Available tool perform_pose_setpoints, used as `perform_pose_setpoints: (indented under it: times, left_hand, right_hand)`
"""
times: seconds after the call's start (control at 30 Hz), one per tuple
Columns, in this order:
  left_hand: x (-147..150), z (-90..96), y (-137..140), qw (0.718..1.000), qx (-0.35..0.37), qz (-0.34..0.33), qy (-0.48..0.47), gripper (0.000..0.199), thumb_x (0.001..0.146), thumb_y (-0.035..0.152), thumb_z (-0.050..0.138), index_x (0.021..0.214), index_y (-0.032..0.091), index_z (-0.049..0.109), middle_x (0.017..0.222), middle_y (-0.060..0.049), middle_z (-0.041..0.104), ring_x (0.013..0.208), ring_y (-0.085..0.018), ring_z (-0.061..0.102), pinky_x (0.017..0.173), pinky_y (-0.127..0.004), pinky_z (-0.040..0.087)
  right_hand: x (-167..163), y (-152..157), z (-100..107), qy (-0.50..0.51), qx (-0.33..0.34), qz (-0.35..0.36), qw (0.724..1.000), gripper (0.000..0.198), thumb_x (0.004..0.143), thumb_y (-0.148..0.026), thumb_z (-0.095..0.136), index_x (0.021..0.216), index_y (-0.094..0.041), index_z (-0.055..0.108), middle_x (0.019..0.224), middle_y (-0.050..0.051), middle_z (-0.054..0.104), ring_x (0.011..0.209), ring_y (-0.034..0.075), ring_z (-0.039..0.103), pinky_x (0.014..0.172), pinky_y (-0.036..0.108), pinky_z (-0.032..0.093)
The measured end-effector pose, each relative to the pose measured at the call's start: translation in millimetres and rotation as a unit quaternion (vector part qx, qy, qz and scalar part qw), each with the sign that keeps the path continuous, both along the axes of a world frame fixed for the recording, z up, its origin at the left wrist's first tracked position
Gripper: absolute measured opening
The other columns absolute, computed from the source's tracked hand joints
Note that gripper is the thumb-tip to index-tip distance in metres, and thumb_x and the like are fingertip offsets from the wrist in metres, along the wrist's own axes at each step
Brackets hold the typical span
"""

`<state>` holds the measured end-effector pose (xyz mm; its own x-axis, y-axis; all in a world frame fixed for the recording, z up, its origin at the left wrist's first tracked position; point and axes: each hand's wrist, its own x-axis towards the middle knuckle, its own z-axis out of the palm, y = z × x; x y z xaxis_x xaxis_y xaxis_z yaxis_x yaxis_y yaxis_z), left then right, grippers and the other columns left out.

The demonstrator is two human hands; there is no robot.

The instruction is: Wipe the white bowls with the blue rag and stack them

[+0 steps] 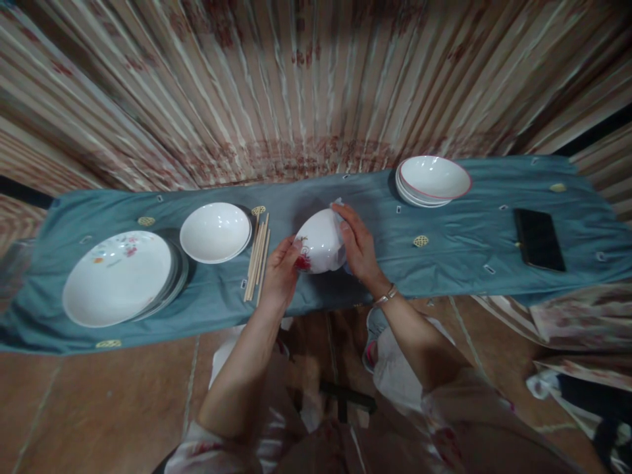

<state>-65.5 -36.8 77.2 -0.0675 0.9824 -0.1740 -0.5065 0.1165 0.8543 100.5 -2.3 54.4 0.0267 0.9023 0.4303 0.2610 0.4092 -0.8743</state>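
Gripping the left side of a white bowl point(322, 238) with bent fingers of the left hand point(281, 264), closed firmly enough to leave no gap; clasping its right side with curled fingers of the right hand point(359, 247), around a thin pale cloth point(338, 201). Tilted over the middle of the cloth-covered counter point(469, 243), near chopsticks point(251, 263) to the left and stacked red-rimmed bowls point(433, 178) to the right. Flanked farther out by plain bowls point(216, 232), stacked plates point(118, 280) and a dark phone point(539, 239).
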Motion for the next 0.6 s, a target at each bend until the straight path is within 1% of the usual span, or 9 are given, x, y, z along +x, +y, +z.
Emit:
perform_pose_setpoints:
  times: [0.1,0.2,0.27,0.4,0.5,0.6]
  left_hand:
    - [1.3,-0.6,-0.1,1.0,-0.009,0.018,-0.008,0.03,0.066,0.039,0.09,0.079,0.018,0.072,0.078,-0.001,0.073,0.067,-0.012,0.063,0.067,-0.024,0.048]
    - [0.3,-2.5,0.7,0.999,-0.016,0.024,-0.019,0.031,0.066,0.04,0.09,0.078,0.018,0.071,0.077,0.0,0.072,0.067,-0.011,0.063,0.068,-0.024,0.049]
    - [-2.0,-4.1,1.8,0.999,-0.02,0.025,-0.027,0.033,0.064,0.041,0.091,0.077,0.018,0.071,0.077,0.0,0.073,0.067,-0.011,0.064,0.068,-0.023,0.049]
    - [-7.6,-7.1,4.7,0.998,-0.023,0.036,-0.045,0.039,0.056,0.041,0.096,0.074,0.017,0.07,0.076,0.0,0.073,0.066,-0.01,0.063,0.067,-0.021,0.05]
    - [-10.0,-9.0,6.5,0.998,-0.016,0.045,-0.043,0.036,0.06,0.039,0.094,0.073,0.017,0.069,0.075,0.0,0.072,0.066,-0.01,0.063,0.068,-0.022,0.051]
    - [-10.5,-10.7,7.3,0.997,-0.011,0.057,-0.045,0.033,0.062,0.036,0.093,0.071,0.017,0.067,0.073,0.0,0.07,0.064,-0.011,0.063,0.069,-0.023,0.052]
  right_hand:
    - [-0.8,-4.5,5.6,-0.012,0.004,0.02,1.0,0.053,0.102,-0.063,0.036,0.135,-0.032,0.064,0.147,0.003,0.063,0.149,0.023,0.045,0.129,0.049,0.027]
    - [-1.5,-2.6,3.0,-0.001,-0.003,0.02,1.0,0.055,0.101,-0.065,0.037,0.134,-0.031,0.064,0.147,0.003,0.063,0.148,0.022,0.045,0.13,0.048,0.027]
    - [-1.8,0.9,-3.2,0.016,-0.014,0.014,1.0,0.056,0.101,-0.066,0.037,0.133,-0.03,0.065,0.146,0.004,0.063,0.146,0.022,0.047,0.129,0.046,0.028]
    - [-2.3,7.9,-21.5,0.052,-0.043,-0.003,0.998,0.062,0.099,-0.069,0.038,0.132,-0.025,0.065,0.143,0.009,0.065,0.14,0.023,0.054,0.126,0.046,0.032]
    - [-4.0,10.4,-34.9,0.075,-0.062,-0.015,0.995,0.064,0.097,-0.071,0.039,0.131,-0.022,0.064,0.141,0.011,0.065,0.137,0.024,0.055,0.125,0.046,0.034]
    - [-8.0,9.6,-44.1,0.095,-0.083,-0.031,0.992,0.063,0.098,-0.069,0.038,0.131,-0.023,0.063,0.139,0.011,0.065,0.135,0.023,0.056,0.124,0.046,0.035]
